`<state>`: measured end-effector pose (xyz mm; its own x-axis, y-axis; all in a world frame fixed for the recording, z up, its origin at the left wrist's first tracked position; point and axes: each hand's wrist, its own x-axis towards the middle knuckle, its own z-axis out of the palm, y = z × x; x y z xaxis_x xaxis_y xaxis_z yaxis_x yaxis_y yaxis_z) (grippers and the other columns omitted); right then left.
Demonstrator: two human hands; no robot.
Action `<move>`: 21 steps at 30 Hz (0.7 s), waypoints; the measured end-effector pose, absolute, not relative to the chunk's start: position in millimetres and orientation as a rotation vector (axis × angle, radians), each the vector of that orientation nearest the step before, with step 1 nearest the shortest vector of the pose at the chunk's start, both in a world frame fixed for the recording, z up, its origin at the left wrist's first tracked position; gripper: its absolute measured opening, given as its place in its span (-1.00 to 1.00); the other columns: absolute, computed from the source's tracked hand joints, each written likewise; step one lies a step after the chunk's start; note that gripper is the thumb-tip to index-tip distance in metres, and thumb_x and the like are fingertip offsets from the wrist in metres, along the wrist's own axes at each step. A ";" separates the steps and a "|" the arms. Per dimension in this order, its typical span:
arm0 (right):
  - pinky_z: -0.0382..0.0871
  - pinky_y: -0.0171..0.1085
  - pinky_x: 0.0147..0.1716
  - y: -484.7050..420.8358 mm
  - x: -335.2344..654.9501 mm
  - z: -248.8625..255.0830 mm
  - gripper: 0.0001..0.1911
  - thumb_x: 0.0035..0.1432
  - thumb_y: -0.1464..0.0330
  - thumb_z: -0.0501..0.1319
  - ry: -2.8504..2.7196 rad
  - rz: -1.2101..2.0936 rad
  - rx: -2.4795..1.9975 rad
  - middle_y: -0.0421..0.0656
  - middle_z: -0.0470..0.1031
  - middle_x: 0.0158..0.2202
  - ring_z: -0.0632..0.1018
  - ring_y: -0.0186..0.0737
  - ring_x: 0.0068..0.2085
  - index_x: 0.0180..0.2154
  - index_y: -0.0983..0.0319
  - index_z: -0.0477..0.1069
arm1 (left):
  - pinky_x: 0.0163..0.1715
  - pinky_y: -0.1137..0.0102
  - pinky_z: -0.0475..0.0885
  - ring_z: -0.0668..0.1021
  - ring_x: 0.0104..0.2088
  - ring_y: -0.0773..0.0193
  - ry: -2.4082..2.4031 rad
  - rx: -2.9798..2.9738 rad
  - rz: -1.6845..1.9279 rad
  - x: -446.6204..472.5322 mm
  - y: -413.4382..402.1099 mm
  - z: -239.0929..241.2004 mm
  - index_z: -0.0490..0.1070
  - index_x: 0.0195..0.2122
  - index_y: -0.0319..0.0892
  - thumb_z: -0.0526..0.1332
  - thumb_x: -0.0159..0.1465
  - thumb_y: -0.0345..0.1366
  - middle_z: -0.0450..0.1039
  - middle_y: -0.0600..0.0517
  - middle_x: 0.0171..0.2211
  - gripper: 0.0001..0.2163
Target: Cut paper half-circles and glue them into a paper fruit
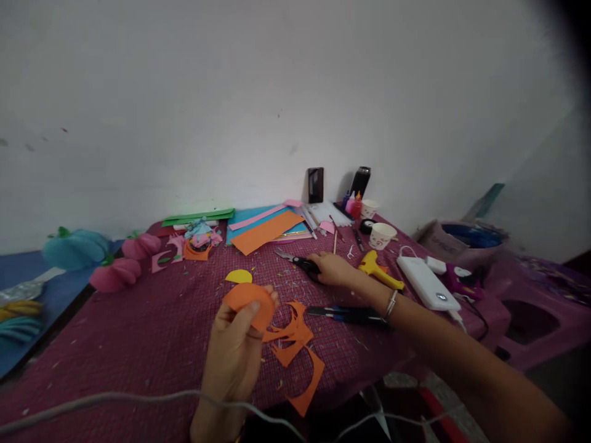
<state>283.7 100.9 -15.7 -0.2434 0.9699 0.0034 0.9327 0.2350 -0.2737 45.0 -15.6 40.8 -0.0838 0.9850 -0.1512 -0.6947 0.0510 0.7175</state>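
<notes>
head view — left hand [236,337] pinching an orange paper disc [242,296], right hand [333,269] on black-handled scissors [302,263] (grip unclear)

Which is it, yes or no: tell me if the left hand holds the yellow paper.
No, the left hand holds an orange paper disc, while the yellow paper lies on the tablecloth.
</notes>
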 end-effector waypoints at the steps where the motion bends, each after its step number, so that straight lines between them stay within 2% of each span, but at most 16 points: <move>1: 0.45 -0.04 -0.12 101.2 284.7 -14.3 -0.69 0.27 0.30 0.18 -2.286 0.350 -1.808 -0.05 0.41 0.02 0.51 -0.10 -0.07 0.02 0.26 0.35 | -0.27 0.28 0.55 0.62 -0.41 0.21 0.791 0.514 1.514 44.9 -15.9 41.0 0.52 -0.50 -0.18 0.39 -0.09 -0.44 0.60 0.01 -0.45 -0.88; 4: 0.44 -0.05 -0.16 91.0 284.0 -5.9 -0.67 0.24 0.34 0.21 -2.128 0.453 -1.761 -0.06 0.48 -0.12 0.53 -0.12 -0.16 0.03 0.29 0.31 | -0.27 0.29 0.55 0.62 -0.42 0.22 0.819 0.550 1.578 44.4 -15.4 41.6 0.52 -0.51 -0.15 0.39 -0.11 -0.43 0.60 0.04 -0.48 -0.87; 7: 0.43 -0.18 -0.26 59.2 274.7 8.1 -0.55 0.21 0.40 0.18 -2.027 0.620 -1.598 -0.14 0.51 -0.31 0.54 -0.19 -0.28 0.11 0.29 0.17 | -0.26 0.38 0.53 0.62 -0.39 0.24 0.816 0.522 1.614 43.1 -14.3 42.7 0.52 -0.52 -0.16 0.40 -0.13 -0.44 0.60 0.04 -0.47 -0.87; 10: 0.42 -0.26 -0.29 10.2 259.7 21.5 -0.39 0.18 0.39 0.18 -1.991 0.840 -1.347 -0.09 0.52 -0.22 0.55 -0.22 -0.24 0.20 0.27 -0.01 | -0.28 0.44 0.52 0.61 -0.38 0.29 0.782 0.429 1.650 42.6 -14.3 44.8 0.51 -0.50 -0.16 0.41 -0.13 -0.45 0.58 0.08 -0.47 -0.84; 11: 0.41 -0.23 -0.22 -7.0 254.3 23.9 -0.33 0.17 0.38 0.19 -1.885 1.057 -1.139 -0.03 0.49 -0.12 0.53 -0.18 -0.14 0.24 0.23 -0.05 | -0.30 0.46 0.51 0.60 -0.40 0.32 0.773 0.385 1.663 43.0 -15.0 45.8 0.51 -0.50 -0.15 0.40 -0.13 -0.46 0.57 0.11 -0.48 -0.84; 12: 0.39 -0.21 -0.18 -23.3 249.0 24.8 -0.29 0.14 0.32 0.23 -1.781 1.203 -0.993 -0.03 0.45 -0.05 0.51 -0.16 -0.09 0.25 0.16 -0.04 | -0.33 0.46 0.51 0.59 -0.43 0.34 0.770 0.341 1.672 43.9 -16.1 47.0 0.50 -0.50 -0.14 0.40 -0.12 -0.47 0.56 0.14 -0.50 -0.83; 15: 0.35 -0.17 -0.12 -61.2 232.1 18.9 -0.28 0.07 0.09 0.29 -1.510 1.442 -0.812 -0.08 0.42 -0.06 0.48 -0.11 -0.09 0.22 0.06 0.11 | -0.34 0.48 0.50 0.57 -0.44 0.38 0.743 0.268 1.683 49.7 -21.9 51.6 0.49 -0.47 -0.13 0.38 -0.06 -0.48 0.54 0.17 -0.49 -0.84; 18: 0.37 -0.11 -0.13 -79.5 214.0 6.4 -0.25 0.02 -0.09 0.23 -1.406 1.426 -0.794 -0.06 0.45 -0.09 0.50 -0.05 -0.13 0.20 0.01 0.19 | -0.31 0.51 0.49 0.58 -0.39 0.40 0.673 0.247 1.706 58.6 -30.4 57.9 0.50 -0.43 -0.13 0.35 0.00 -0.49 0.56 0.18 -0.43 -0.85; 21: 0.35 -0.04 -0.05 -84.0 198.7 -4.6 -0.13 -0.16 -0.19 0.26 -1.417 1.345 -0.800 -0.02 0.49 -0.12 0.51 0.06 -0.08 0.16 0.02 0.27 | -0.39 0.54 0.49 0.58 -0.43 0.42 0.637 0.207 1.711 66.7 -38.2 63.9 0.47 -0.46 -0.11 0.34 0.02 -0.51 0.57 0.22 -0.45 -0.86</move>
<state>198.7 -84.0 -4.6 -0.2972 0.9315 0.2096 -0.1611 0.1675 -0.9726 66.7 -38.2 63.9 -0.2478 0.9476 -0.2018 -0.8491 -0.1121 0.5162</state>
